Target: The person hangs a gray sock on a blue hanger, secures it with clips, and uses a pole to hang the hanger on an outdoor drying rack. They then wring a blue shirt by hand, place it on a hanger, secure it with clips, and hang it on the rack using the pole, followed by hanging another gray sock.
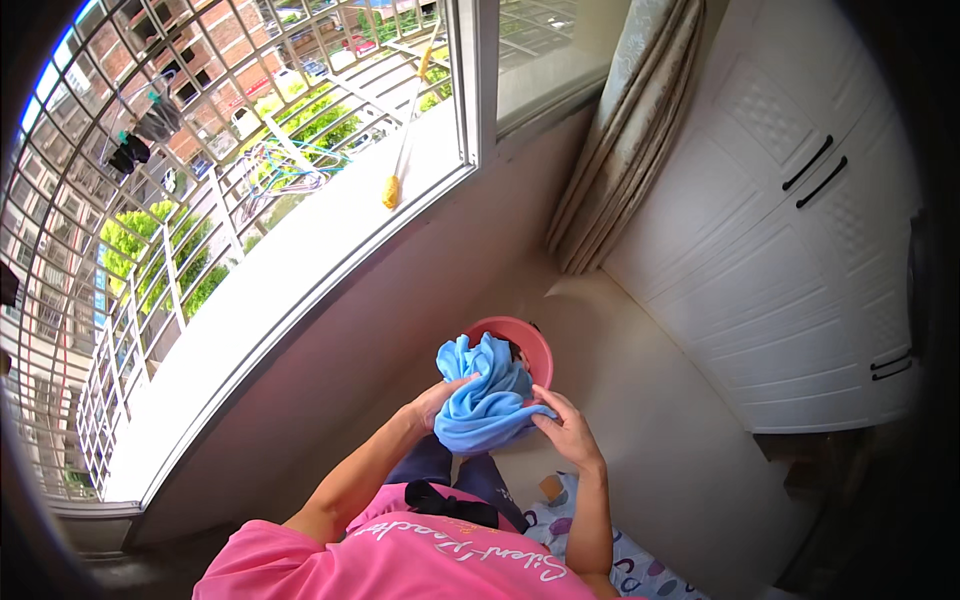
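Note:
A bunched piece of light blue cloth (487, 405) is held in front of me, above a round pink plastic bucket or basin (538, 349). My left hand (435, 401) grips the cloth from its left side, the thumb lying on top. On the right, my right hand (562, 427) pinches an edge of the same cloth between thumb and fingers. The cloth covers much of the pink container; some darker items show inside it, too hidden to name.
To the left runs a bright window sill (300, 247) with metal bars outside, several tangled hangers (292, 169) and a yellow-handled rod (391, 191). A gathered curtain (630, 142) hangs beside white cabinets (757, 247). Patterned fabric (634, 562) lies at lower right.

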The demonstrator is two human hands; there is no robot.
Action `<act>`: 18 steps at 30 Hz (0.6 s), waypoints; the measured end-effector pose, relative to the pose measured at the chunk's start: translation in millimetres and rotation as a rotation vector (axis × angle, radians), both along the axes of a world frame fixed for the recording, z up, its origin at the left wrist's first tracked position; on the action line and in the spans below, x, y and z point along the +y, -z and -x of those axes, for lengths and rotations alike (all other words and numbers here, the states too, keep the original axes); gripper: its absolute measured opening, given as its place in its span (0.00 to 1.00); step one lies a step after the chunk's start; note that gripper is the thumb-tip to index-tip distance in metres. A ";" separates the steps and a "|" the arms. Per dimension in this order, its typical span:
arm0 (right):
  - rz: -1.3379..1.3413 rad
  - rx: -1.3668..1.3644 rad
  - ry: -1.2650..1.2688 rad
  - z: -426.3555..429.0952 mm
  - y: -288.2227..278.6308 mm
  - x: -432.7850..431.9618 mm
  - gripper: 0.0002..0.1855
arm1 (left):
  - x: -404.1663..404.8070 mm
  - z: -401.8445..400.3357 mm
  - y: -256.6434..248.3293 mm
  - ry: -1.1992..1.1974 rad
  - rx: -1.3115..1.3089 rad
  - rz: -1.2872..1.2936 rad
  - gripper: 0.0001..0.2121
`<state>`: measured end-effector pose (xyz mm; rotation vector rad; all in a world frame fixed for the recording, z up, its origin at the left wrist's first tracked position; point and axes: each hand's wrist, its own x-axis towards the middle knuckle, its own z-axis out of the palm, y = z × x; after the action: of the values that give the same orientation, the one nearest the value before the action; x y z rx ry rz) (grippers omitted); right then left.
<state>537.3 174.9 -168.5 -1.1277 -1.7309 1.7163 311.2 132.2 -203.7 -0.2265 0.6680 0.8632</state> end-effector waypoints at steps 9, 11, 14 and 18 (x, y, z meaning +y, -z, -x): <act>0.589 0.794 0.205 48.5 33.4 23.1 0.29 | -28.7 5.8 -80.2 0.490 0.638 -0.676 0.21; 0.370 0.543 0.186 67.2 -10.2 26.7 0.25 | -37.5 18.7 -78.2 0.528 0.819 -0.829 0.21; 0.241 0.681 0.322 87.1 -63.4 16.1 0.18 | -61.4 43.8 -70.4 0.393 0.844 -0.865 0.23; 0.191 0.891 0.454 105.6 -117.6 -2.1 0.19 | -92.7 80.0 -74.8 0.121 0.801 -0.848 0.24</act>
<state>431.7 172.8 -50.9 -0.5856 -0.7203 1.7093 231.2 39.6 -129.0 0.9597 0.9684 1.0438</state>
